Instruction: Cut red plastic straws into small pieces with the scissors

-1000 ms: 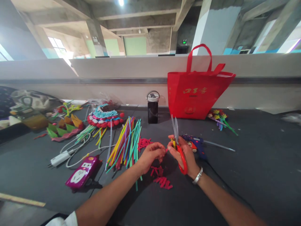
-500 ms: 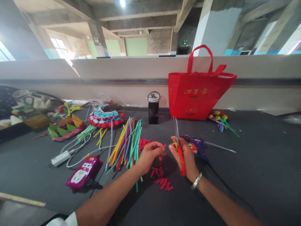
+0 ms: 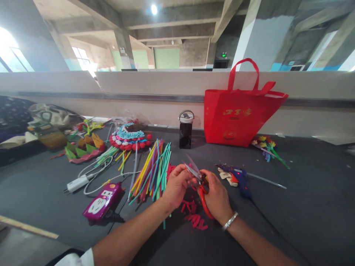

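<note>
Scissors, blades parted, gripped in right hand; left hand pinching red strip at blades, loose red pieces on table below.

At the left hand, anything pinched is too small to tell, crowded by the scissors, whose handle the right hand partly covers. Red strips just beyond the left hand, partly hidden behind it; gold lettering on the red bag, beyond the right hand, blurred past reading. White sleeve, nearer than the left hand, cut off by the bottom edge.
</note>
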The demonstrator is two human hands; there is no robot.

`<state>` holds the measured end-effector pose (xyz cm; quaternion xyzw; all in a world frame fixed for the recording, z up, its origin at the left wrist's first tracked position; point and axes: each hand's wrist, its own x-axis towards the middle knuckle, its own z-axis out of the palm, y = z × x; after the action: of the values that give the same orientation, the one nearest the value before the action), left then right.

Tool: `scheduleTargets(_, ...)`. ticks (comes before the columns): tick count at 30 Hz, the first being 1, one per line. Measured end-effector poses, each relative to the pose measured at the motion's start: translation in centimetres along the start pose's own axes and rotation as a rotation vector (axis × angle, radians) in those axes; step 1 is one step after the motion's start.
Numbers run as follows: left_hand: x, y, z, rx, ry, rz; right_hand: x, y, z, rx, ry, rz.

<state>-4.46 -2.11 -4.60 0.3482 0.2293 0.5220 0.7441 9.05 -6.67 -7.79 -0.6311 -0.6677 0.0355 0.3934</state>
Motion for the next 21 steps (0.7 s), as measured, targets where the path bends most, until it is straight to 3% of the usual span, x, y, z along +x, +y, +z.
scheduleTargets(11, -0.07, -0.28, 0.07, 0.000, 0.043, 0.025, -0.03, -0.18, 0.09, -0.027, 0.000, 0.029)
scheduleTargets(21, -0.19, -0.33, -0.02, 0.010, 0.009, 0.054, -0.01, -0.08, 0.04, -0.020, 0.024, 0.006)
